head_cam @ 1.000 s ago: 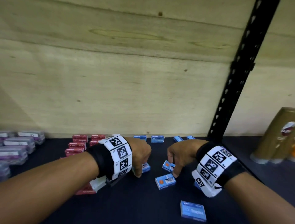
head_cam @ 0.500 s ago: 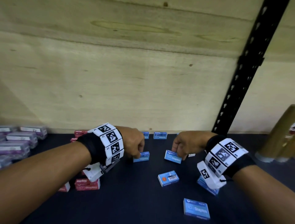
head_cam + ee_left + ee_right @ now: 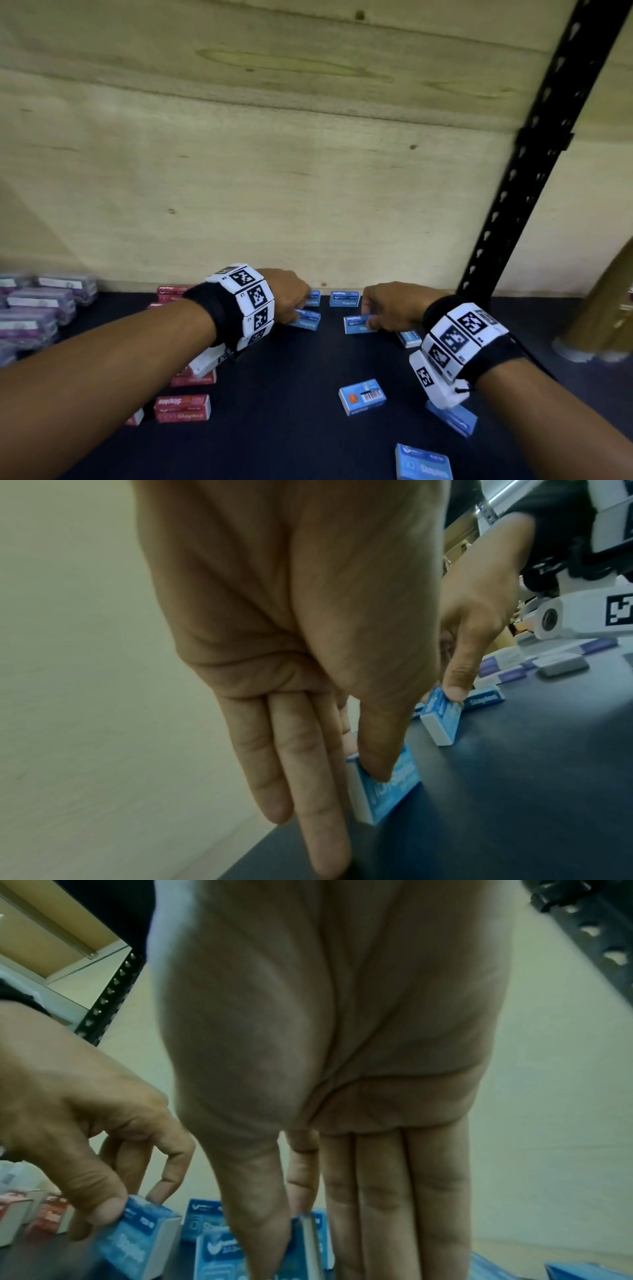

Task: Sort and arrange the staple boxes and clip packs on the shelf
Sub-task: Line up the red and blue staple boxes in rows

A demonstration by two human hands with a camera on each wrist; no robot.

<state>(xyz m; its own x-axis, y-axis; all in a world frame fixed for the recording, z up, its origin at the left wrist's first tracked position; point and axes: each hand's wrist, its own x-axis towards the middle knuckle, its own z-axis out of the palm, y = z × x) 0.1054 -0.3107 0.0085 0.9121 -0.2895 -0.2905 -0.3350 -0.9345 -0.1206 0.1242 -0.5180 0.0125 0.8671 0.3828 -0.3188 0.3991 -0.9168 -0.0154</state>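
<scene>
Both hands sit near the back wall of the dark shelf (image 3: 274, 428). My left hand (image 3: 297, 312) pinches a blue staple box (image 3: 307, 320) between thumb and fingers; the left wrist view shows the thumb on top of that box (image 3: 390, 788). My right hand (image 3: 371, 317) pinches another blue staple box (image 3: 354, 324), seen close up as the box (image 3: 219, 1256) in the right wrist view. Two more blue boxes (image 3: 344, 298) stand against the wall behind them. Red staple boxes (image 3: 181, 408) lie under my left forearm. Purple clip packs (image 3: 41, 305) are stacked at far left.
Loose blue boxes lie on the shelf: one face down with a barcode (image 3: 362, 396), one under my right wrist (image 3: 452, 419), one near the front (image 3: 423, 463). A black slotted upright (image 3: 534, 154) rises at right, with brown rolls (image 3: 606, 308) beyond it.
Both hands have moved away from me toward the back wall, each carrying its blue box closer to the two boxes standing there.
</scene>
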